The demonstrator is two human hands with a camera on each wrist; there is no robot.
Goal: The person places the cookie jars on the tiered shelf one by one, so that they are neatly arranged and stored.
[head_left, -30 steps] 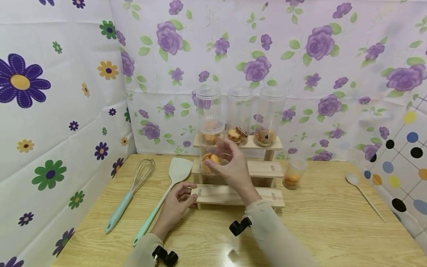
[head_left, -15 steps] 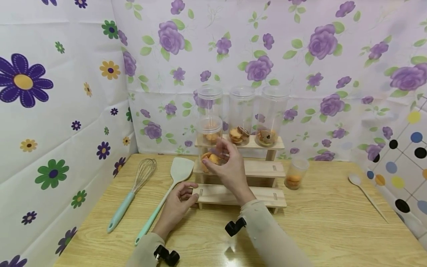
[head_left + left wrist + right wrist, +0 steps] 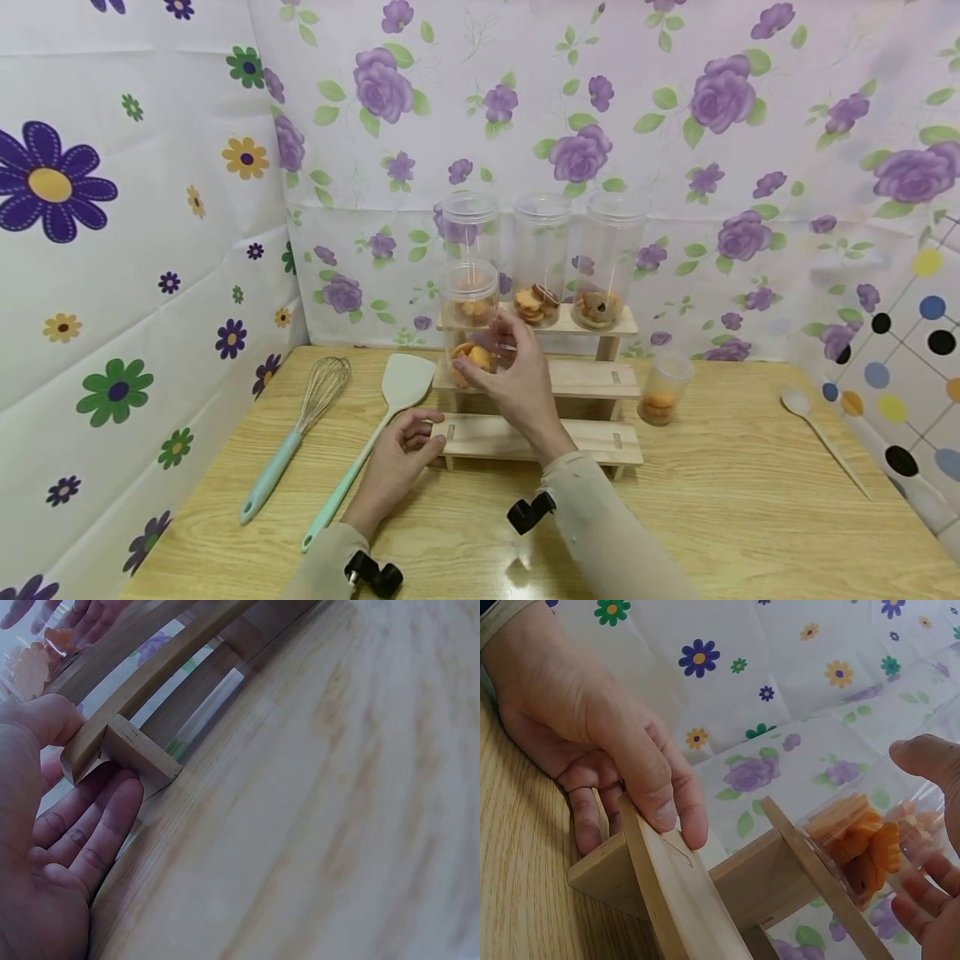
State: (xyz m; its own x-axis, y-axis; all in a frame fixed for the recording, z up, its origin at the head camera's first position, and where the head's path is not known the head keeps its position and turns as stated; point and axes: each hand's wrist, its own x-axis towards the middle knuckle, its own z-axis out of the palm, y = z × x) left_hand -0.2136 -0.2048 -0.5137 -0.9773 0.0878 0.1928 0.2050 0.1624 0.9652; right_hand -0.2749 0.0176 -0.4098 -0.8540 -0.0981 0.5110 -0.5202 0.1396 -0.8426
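My right hand (image 3: 521, 383) curves around the lower right side of a clear jar of orange cookies (image 3: 468, 325), thumb in front and fingers at the side. That jar stands upright at the left end of the middle step of a three-step wooden rack (image 3: 536, 437). In the right wrist view, the jar's cookies (image 3: 859, 840) show between thumb and fingers; exact contact is hard to tell. My left hand (image 3: 397, 467) grips the left end of the lowest step. In the left wrist view, its thumb lies above the board and its fingers (image 3: 109, 817) reach underneath.
Several clear jars (image 3: 542, 258) with cookies stand along the top step. To the rack's right is a small lidless-looking clear cup (image 3: 663, 392) holding orange cookies. A whisk (image 3: 296, 437) and a spatula (image 3: 367, 442) lie left; a spoon (image 3: 821, 437) lies far right.
The cookie jar in my right hand has shifted slightly left and back on the middle step, then stays still. My left hand keeps its place on the rack.
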